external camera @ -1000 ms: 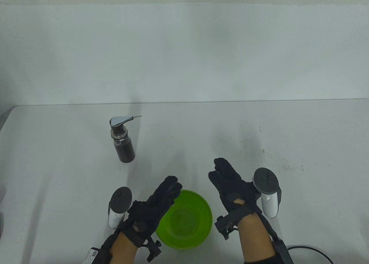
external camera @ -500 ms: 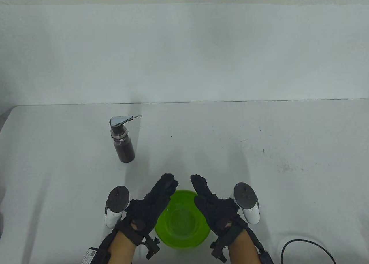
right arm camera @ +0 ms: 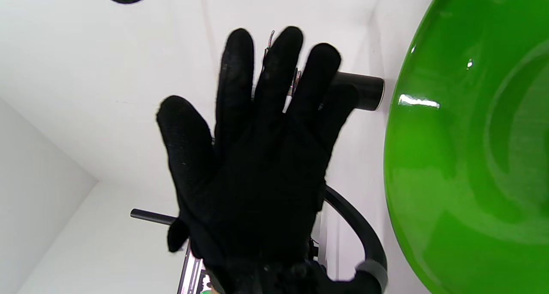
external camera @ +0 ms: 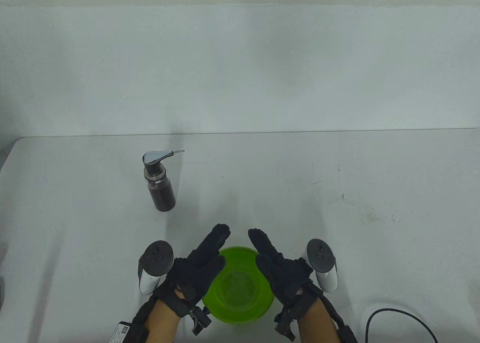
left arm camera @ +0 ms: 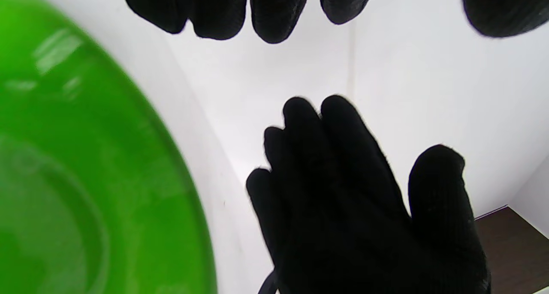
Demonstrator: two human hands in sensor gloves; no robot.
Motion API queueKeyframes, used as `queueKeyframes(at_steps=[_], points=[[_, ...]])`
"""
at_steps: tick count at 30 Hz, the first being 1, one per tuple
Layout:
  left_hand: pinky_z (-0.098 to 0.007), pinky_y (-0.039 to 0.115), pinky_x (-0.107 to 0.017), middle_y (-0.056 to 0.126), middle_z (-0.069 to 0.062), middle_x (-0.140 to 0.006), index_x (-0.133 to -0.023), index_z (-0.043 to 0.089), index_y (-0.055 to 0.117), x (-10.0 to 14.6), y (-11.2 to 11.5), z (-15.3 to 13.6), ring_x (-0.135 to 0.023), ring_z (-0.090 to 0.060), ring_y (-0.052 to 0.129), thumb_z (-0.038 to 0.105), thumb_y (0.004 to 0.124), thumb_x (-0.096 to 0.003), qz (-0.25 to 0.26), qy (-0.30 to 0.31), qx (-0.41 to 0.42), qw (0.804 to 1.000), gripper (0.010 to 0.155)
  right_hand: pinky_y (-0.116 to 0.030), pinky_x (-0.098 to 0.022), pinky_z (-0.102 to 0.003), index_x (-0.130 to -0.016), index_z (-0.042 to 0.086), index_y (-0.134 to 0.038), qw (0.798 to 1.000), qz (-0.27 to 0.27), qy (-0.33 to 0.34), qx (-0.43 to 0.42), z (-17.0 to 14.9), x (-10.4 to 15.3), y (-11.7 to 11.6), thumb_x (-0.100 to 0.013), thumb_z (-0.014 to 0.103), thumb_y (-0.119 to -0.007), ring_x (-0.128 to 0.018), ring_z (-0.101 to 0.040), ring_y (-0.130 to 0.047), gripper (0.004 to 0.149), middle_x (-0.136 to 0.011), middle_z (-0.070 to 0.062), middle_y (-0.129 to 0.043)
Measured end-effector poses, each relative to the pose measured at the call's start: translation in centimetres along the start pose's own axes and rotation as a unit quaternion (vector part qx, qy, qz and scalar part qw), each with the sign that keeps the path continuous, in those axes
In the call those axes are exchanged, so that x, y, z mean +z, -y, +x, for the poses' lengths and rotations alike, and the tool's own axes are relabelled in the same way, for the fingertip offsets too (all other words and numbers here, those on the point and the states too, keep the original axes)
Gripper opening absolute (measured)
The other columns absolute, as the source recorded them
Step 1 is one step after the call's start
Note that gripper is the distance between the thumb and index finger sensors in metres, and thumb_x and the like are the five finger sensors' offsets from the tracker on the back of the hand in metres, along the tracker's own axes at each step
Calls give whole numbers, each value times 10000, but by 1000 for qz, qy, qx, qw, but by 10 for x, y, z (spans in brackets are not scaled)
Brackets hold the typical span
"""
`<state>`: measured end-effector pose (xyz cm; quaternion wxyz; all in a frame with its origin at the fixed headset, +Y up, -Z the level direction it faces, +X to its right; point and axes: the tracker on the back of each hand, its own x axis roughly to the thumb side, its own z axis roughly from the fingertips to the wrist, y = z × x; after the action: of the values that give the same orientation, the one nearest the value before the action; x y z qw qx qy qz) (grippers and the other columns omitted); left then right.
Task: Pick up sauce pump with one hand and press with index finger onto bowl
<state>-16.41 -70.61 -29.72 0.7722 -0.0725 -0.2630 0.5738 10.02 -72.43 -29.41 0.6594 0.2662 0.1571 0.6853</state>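
Observation:
The sauce pump [external camera: 159, 181], a dark bottle with a silver pump head, stands upright on the white table, far left of both hands, and nothing touches it. The green bowl [external camera: 240, 294] sits near the table's front edge. My left hand [external camera: 210, 253] is flat and open over the bowl's left rim. My right hand [external camera: 270, 256] is flat and open over its right rim. The palms face each other and hold nothing. The left wrist view shows the bowl [left arm camera: 85, 178] and my right hand [left arm camera: 356, 199]. The right wrist view shows the bowl [right arm camera: 472, 157], my left hand [right arm camera: 257, 157] and part of the pump bottle [right arm camera: 364, 90] behind its fingers.
A black cable [external camera: 397, 316] curls on the table at the bottom right. The white table [external camera: 337, 193] ends at a far edge against a pale wall. White trackers sit on the left hand [external camera: 155, 262] and the right hand [external camera: 321, 260].
My right hand has moved left and back to the bowl's right rim, then stayed there. My left hand has barely shifted. The pump and bowl have not moved.

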Motion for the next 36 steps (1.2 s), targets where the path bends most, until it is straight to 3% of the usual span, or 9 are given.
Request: queueKeyframes(at_steps=[7, 9, 11, 15, 18, 25, 27, 34, 36], points=[[-625, 433, -771, 346, -61, -1218, -1153, 345, 340, -8, -25, 36, -1126, -456, 361, 742, 663, -452, 34, 8, -82, 996, 868, -204, -718, -549, -1068, 201, -225, 1000, -2, 1, -10, 0, -1, 3, -546, 628, -560, -1051, -375, -107, 753, -1171, -134, -187], [-620, 399, -780, 248, -56, -1213, -1143, 355, 306, -11, -38, 52, -1138, -409, 236, 728, 680, -449, 76, 46, -131, 987, 872, -208, -719, -550, -1068, 202, -227, 1000, -2, 1, -8, 1, -1, 3, -546, 631, -559, -1053, -376, -112, 753, -1173, -135, -189], [-599, 390, -785, 216, -30, -1201, -1124, 372, 309, -13, -56, 67, -1133, -369, 189, 726, 700, -424, 155, 95, -229, 956, 876, -215, -722, -552, -1063, 201, -196, 1000, -11, 5, -14, 1, -1, 3, -544, 637, -553, -1055, -382, -118, 766, -1174, -140, -192], [-580, 309, -781, 105, -14, -1171, -1095, 400, 213, -19, -87, 79, -1099, -352, 72, 747, 736, -395, 209, 141, -408, 877, 940, -219, -722, -556, -1056, 194, -166, 1000, -13, 9, -22, 1, 1, 4, -538, 647, -541, -1055, -392, -121, 784, -1174, -149, -195], [-573, 257, -783, -62, -11, -1118, -1048, 462, 65, -23, -111, 73, -1054, -353, -57, 805, 737, -371, 226, 146, -434, 860, 1013, -230, -723, -559, -1060, 194, -184, 1000, -12, 9, -18, 0, 0, 5, -538, 648, -542, -1057, -397, -135, 779, -1176, -149, -210], [-613, 268, -772, -73, -21, -1105, -990, 508, -18, -42, -157, 18, -1043, -401, -53, 812, 801, -339, 300, 99, -363, 876, 1089, -277, -730, -570, -1063, 192, -196, 1000, -15, 6, -17, -1, 0, 6, -538, 652, -548, -1063, -417, -184, 781, -1176, -159, -245], [-623, 344, -760, -19, -15, -1107, -954, 530, -34, -48, -163, 1, -1051, -430, 52, 815, 835, -310, 346, 125, -349, 862, 1118, -284, -734, -571, -1062, 198, -182, 1000, -11, 7, -25, 0, -1, 5, -539, 655, -547, -1067, -418, -189, 785, -1178, -159, -247], [-687, 461, -730, 23, -8, -1111, -902, 558, -76, -75, -179, -66, -1072, -472, 174, 801, 875, -284, 349, 85, -275, 892, 1159, -301, -737, -576, -1065, 201, -189, 1000, -14, 6, -23, 1, -1, 6, -539, 658, -547, -1068, -427, -200, 783, -1179, -160, -259], [-691, 528, -718, 127, 13, -1135, -908, 569, -53, -82, -179, -79, -1085, -471, 327, 803, 876, -278, 339, 82, -262, 900, 1147, -303, -738, -578, -1065, 202, -190, 1000, -14, 7, -26, 1, -2, 7, -539, 658, -549, -1069, -427, -203, 783, -1180, -160, -258]])
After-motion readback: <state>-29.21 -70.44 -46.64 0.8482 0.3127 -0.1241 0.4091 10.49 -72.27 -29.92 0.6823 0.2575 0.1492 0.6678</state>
